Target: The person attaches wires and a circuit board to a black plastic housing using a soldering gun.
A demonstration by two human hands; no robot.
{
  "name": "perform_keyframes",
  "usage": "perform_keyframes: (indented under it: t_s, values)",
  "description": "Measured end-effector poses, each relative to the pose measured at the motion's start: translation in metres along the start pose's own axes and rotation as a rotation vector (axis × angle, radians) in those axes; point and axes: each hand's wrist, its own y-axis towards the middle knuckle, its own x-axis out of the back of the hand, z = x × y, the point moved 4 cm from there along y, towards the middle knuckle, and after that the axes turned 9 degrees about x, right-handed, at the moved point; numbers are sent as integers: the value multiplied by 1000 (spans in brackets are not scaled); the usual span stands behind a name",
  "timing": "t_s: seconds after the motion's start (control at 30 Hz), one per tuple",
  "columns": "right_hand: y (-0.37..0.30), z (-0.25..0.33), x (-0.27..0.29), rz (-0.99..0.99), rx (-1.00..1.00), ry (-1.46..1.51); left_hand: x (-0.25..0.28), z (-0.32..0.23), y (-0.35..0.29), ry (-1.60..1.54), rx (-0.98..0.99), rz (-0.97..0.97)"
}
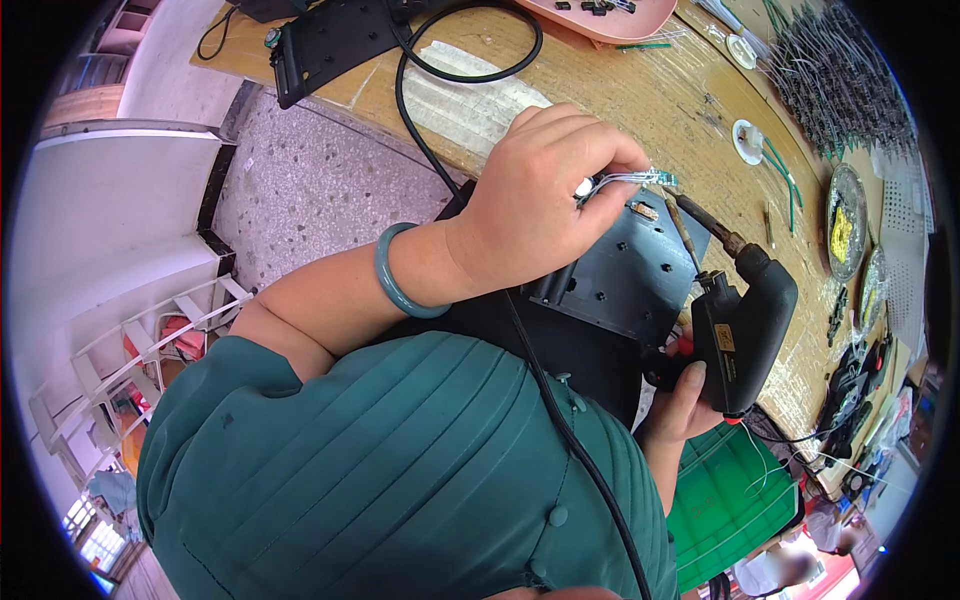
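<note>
My left hand (550,195), with a grey-green bangle (388,275) at the wrist, pinches a few thin wires (615,179) between thumb and forefinger. They end in a small green piece (660,178), perhaps a circuit board or connector. In my right hand (685,405) is a black soldering gun (745,325), its fingers partly hidden behind the handle. The gun's tip points up close to the green piece; whether they touch I cannot tell. Below the wires lies a black metal plate (625,275) with holes and a small connector (643,210) near its far edge.
A thick black cable (403,90) loops over the wooden table (690,100) and my lap. Another black plate (340,45), a pink tray (600,25), a white dish (746,142), a metal dish (845,190) and bundled grey wires (830,75) lie beyond. A green crate (735,510) stands lower right.
</note>
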Motion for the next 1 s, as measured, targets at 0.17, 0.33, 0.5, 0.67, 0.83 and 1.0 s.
perform_keyframes:
  t_s: [0.17,0.33,0.5,0.67,0.83,1.0]
  values:
    - [0,-2,1,10,-10,0,-1,-1,-1,49,-44,-15]
    - [0,-5,2,74,-35,-24,0,-3,-1,57,-70,-25]
    - [1,-5,2,57,-25,-40,0,-3,0,58,-76,-28]
    - [4,0,-2,93,-21,-73,0,-3,-1,73,-82,-26]
    - [4,0,-3,96,-19,-75,1,-3,0,75,-91,-35]
    - [1,-4,0,44,-8,-24,1,-3,-1,77,-86,-28]
